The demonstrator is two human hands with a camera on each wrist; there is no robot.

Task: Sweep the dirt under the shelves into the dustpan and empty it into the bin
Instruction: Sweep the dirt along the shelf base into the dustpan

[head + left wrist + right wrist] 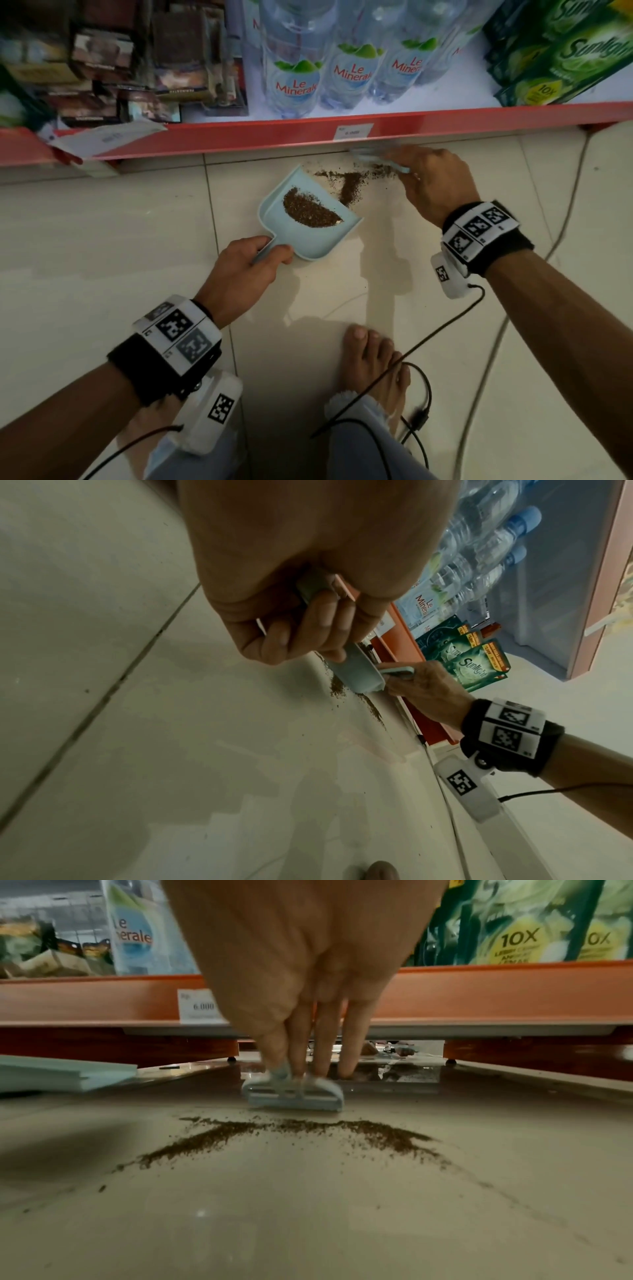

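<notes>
A light blue dustpan (pixel 308 236) lies on the tiled floor below the red shelf edge (pixel 308 133), with a crescent of brown dirt (pixel 310 212) inside it. My left hand (pixel 246 270) grips its handle (pixel 308 588). More brown dirt (pixel 349 181) is strewn on the floor just right of the pan's mouth, and shows as a curved line (pixel 291 1131) in the right wrist view. My right hand (pixel 431 181) holds a small light blue brush (pixel 380 159) by the shelf base, and the brush (pixel 294 1093) sits on the floor just behind the dirt. No bin is in view.
Water bottles (pixel 301 68), green soap packs (pixel 561 54) and dark boxes (pixel 113 65) fill the shelf. A white paper (pixel 109 137) hangs over its left edge. My bare foot (pixel 373 363) and sensor cables (pixel 418 346) are on the floor behind the pan.
</notes>
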